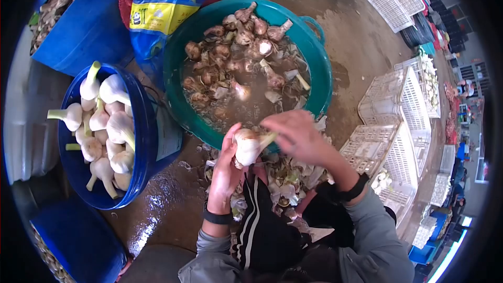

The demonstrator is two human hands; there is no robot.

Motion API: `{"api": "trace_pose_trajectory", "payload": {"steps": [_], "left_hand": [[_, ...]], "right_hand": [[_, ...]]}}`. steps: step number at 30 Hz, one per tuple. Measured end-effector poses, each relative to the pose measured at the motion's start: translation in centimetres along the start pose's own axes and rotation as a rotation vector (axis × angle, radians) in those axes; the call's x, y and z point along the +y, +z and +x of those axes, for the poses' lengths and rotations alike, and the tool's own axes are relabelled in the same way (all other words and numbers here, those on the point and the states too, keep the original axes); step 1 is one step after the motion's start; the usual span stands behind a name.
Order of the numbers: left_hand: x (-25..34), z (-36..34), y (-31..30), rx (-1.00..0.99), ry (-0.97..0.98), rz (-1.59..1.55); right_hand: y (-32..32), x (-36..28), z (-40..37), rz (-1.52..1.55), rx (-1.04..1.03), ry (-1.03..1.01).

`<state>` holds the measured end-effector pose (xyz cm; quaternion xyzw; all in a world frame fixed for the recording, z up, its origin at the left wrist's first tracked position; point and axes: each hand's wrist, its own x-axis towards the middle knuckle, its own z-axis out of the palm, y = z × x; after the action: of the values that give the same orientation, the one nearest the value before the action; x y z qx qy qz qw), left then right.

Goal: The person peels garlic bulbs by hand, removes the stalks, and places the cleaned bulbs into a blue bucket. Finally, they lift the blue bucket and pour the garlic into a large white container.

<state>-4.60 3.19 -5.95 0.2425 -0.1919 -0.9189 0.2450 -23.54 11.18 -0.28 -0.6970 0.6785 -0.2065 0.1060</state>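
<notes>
Bucket [144, 126] nearly full of clean garlic [112, 89], much muddy garlic [230, 52] soaking in the basin [322, 78]; left hand [226, 167] grips a bulb [246, 147], right hand [296, 136] pinches its stalk [268, 138].

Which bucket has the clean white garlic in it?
The blue bucket on the left, piled with white bulbs. The green tub holds brown, dirty ones in muddy water. Left hand and right hand grip another bulb.

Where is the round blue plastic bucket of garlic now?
In the head view, the round blue plastic bucket stands on the person's left, beside the large teal plastic basin, left of the left hand holding a white garlic bulb.
</notes>
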Motion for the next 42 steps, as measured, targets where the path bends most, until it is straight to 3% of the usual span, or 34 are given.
{"api": "trace_pose_trajectory", "payload": {"steps": [5, 11, 14, 16, 17, 19, 21, 23, 26, 29, 31, 33, 35, 36, 38, 39, 41, 42], "left_hand": [[-0.3, -0.1, 0.3, -0.03, 0.113, 0.058], [-1.4, 0.1, -0.8, -0.08, 0.046, 0.078], [-1.7, 0.0, -0.7, -0.038, 0.216, 0.422], [-0.9, -0.2, -0.4, -0.047, 0.225, 0.484], [-0.4, -0.1, -0.3, -0.056, 0.237, 0.55], [0.3, 0.0, -0.3, -0.044, 0.226, 0.584], [1.0, -0.3, -0.4, 0.104, -0.005, 0.72], [0.7, -0.1, -0.6, 0.105, 0.192, 0.887], [0.0, 0.3, -0.7, 0.12, 0.186, 0.899], [0.1, 0.1, 0.3, 0.153, 0.172, 0.948], [-0.2, -0.1, 0.5, 0.214, 0.392, 1.138], [-0.1, -0.8, 1.3, 0.214, 0.434, 1.179], [0.1, -1.1, 1.4, 0.051, 0.694, 1.432], [-0.1, -1.0, 1.1, -0.031, 0.718, 1.421], [-0.1, -1.2, 0.7, -0.005, 0.652, 1.373], [0.0, -1.3, 0.4, 0.01, 0.58, 1.324], [0.0, -1.0, -1.2, 0.014, 0.539, 1.433], [-0.2, -1.1, -1.4, -0.027, 0.209, 1.124]], "right_hand": [[2.4, -2.4, 2.0, 0.001, 0.001, -0.045], [2.9, -1.8, 1.6, -0.012, 0.038, -0.03], [3.5, -1.3, 1.5, 0.099, -0.058, 0.068], [4.2, -1.4, 1.9, 0.181, 0.166, 0.039], [3.9, -1.7, 1.9, 0.184, 0.166, 0.036], [3.0, -2.8, 2.0, 0.022, 0.196, -0.034], [2.9, -3.0, 2.1, 0.042, 0.18, -0.088], [3.4, -3.3, 1.7, 0.05, 0.137, -0.067], [3.3, -3.7, 1.6, 0.023, -0.001, -0.021], [3.4, -3.8, 1.4, -0.091, 0.073, 0.019], [4.1, -3.5, 1.5, 0.03, 0.17, 0.083], [4.9, -3.5, 1.1, 0.161, 0.193, 0.179], [5.3, -3.0, 1.1, 0.299, 0.213, 0.274], [5.3, -2.4, 0.9, 0.411, 0.112, 0.397], [5.0, -0.7, 0.5, 0.804, -0.056, 0.572], [4.7, -0.3, 0.1, 0.805, -0.053, 0.571], [2.5, -1.1, 0.4, 0.765, -0.031, 0.314], [1.6, -1.6, 0.4, 0.525, -0.033, 0.234]]}}
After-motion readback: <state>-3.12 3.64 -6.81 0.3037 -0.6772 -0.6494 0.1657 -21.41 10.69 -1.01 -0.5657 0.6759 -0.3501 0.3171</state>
